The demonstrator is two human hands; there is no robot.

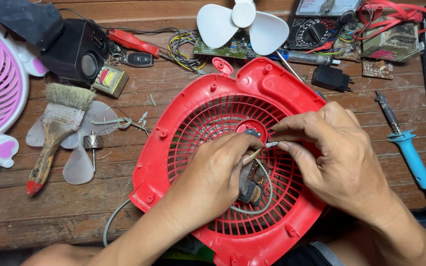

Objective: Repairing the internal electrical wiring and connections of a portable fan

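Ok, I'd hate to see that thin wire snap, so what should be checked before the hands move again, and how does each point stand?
1. Wire end pinched by right hand: ok, fingers meet on it.
2. Left hand steadies the small motor: ok, it rests on it.
3. Grey cable unsnagged: ok, it loops loosely over the grille.
4. Red fan housing flat on the wooden table: ok.
5. Soldering iron clear of hands: ok, it lies apart.
6. Iron hot: cannot tell.
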